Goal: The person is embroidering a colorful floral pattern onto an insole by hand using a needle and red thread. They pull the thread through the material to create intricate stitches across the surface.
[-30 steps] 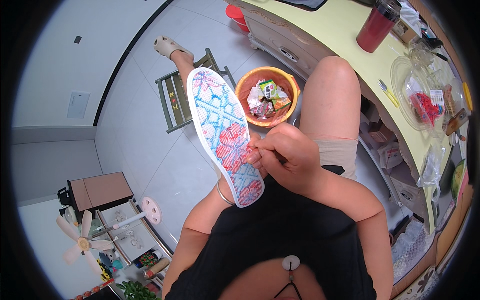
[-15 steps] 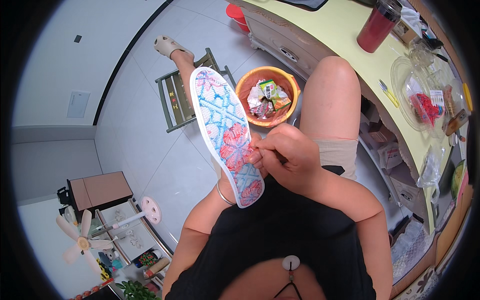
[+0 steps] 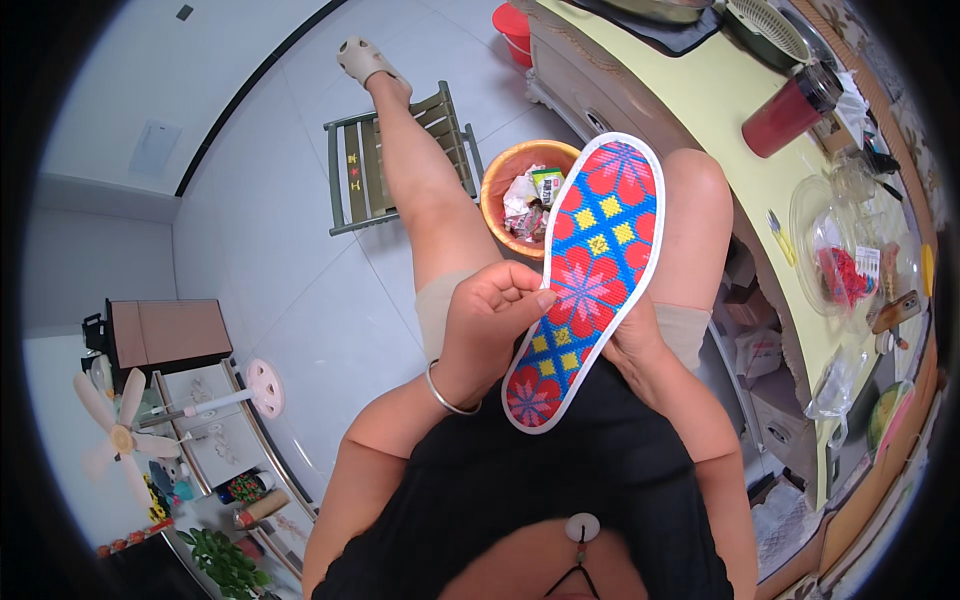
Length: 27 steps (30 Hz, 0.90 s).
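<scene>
An embroidered insole [image 3: 585, 290] with a white border is held up in front of my lap. Red flowers, blue bands and yellow squares cover the side facing me. At its left edge my left hand [image 3: 495, 310], wearing a silver bangle [image 3: 447, 392], is closed, with thumb and forefinger pinching the border near the middle. My right hand [image 3: 632, 335] is behind the insole along its right edge; its palm side shows in part and its fingers are hidden. I cannot make out a needle or thread.
A yellow-orange bin [image 3: 510, 205] with wrappers stands beyond my knees, beside a folding stool [image 3: 350, 175] under my left leg. On the pale yellow table [image 3: 690, 95] at the right are a red flask [image 3: 790, 110], a yellow-handled tool [image 3: 782, 240] and a plastic container [image 3: 815, 215] holding red thread.
The insole has turned over from its paler, thread-crossed side to the bright patterned side and shifted right. My right hand has gone behind it; my left hand has come into view at its left edge.
</scene>
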Each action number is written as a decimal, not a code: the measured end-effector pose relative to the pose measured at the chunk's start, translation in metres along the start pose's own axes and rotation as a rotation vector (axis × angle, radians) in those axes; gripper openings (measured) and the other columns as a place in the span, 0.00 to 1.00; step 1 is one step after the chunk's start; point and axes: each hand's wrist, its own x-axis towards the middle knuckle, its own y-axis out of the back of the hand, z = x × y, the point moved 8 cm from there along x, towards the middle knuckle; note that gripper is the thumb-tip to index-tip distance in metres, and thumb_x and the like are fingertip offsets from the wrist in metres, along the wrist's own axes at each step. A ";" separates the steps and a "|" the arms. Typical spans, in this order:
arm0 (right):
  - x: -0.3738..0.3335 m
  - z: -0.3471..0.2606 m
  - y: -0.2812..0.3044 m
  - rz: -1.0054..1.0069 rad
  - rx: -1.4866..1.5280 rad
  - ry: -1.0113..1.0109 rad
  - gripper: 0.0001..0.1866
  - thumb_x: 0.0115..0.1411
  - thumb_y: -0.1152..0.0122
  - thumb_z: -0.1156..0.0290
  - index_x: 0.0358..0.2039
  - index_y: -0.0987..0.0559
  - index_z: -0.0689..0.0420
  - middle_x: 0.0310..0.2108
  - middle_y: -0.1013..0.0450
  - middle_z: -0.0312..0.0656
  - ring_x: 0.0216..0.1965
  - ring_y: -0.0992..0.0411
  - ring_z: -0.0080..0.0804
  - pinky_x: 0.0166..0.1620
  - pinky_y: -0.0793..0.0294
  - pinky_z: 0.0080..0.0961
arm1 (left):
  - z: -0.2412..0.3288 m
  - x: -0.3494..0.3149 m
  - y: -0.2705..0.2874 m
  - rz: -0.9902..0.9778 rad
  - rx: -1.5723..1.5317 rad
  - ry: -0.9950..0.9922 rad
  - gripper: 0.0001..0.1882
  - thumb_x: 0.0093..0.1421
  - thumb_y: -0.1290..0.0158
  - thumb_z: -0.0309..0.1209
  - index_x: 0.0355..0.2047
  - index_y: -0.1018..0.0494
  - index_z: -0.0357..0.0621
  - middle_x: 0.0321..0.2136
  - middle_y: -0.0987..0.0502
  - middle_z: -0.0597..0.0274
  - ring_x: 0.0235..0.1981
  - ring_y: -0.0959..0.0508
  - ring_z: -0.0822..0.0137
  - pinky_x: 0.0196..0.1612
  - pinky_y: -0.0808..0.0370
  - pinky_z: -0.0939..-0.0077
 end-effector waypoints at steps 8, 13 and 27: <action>0.002 0.003 0.001 -0.007 0.015 0.003 0.22 0.56 0.44 0.78 0.51 0.36 0.62 0.45 0.31 0.44 0.45 0.28 0.33 0.46 0.24 0.30 | -0.001 -0.001 0.004 -0.002 0.001 -0.019 0.05 0.57 0.49 0.21 0.33 0.31 0.33 0.30 0.23 0.58 0.30 0.23 0.76 0.34 0.26 0.86; -0.002 -0.004 -0.006 0.008 -0.162 0.047 0.12 0.56 0.46 0.81 0.42 0.29 0.63 0.39 0.29 0.40 0.38 0.28 0.22 0.40 0.26 0.20 | -0.005 0.001 0.000 -0.065 -0.166 0.046 0.05 0.58 0.51 0.24 0.33 0.32 0.34 0.32 0.24 0.58 0.34 0.24 0.74 0.40 0.28 0.81; -0.033 -0.051 -0.065 -0.039 -1.174 0.821 0.07 0.46 0.37 0.81 0.25 0.26 0.59 0.23 0.31 0.37 0.17 0.33 0.22 0.21 0.33 0.17 | -0.036 -0.001 -0.008 -0.061 -0.304 0.364 0.11 0.59 0.54 0.40 0.26 0.37 0.47 0.20 0.35 0.70 0.25 0.34 0.76 0.33 0.35 0.87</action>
